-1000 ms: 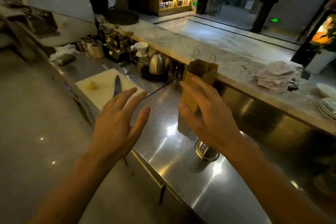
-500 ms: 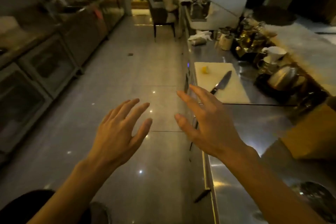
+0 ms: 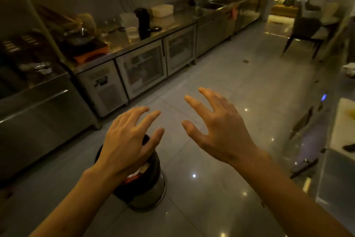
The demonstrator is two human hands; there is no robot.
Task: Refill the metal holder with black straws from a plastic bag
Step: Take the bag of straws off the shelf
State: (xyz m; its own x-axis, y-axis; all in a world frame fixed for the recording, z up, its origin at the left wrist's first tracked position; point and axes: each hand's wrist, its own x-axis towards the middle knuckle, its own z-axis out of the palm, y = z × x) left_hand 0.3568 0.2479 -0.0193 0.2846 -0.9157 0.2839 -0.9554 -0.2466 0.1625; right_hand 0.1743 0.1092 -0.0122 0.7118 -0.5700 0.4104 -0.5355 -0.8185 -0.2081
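hands: left hand (image 3: 126,146) | right hand (image 3: 221,131) spread, holding nothing | floor (image 3: 240,75)

We hold our left hand (image 3: 126,146) and right hand (image 3: 221,131) out side by side, palms down, fingers (image 3: 197,105) spread, gripping nothing, forearms bare.

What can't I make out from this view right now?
- Head view: bin contents, mostly covered by the left hand.
- Head view: white board, cut off by the right edge.
- Head view: back counter items, dim and blurred.
- Head view: no straws, plastic bag or metal holder in frame.
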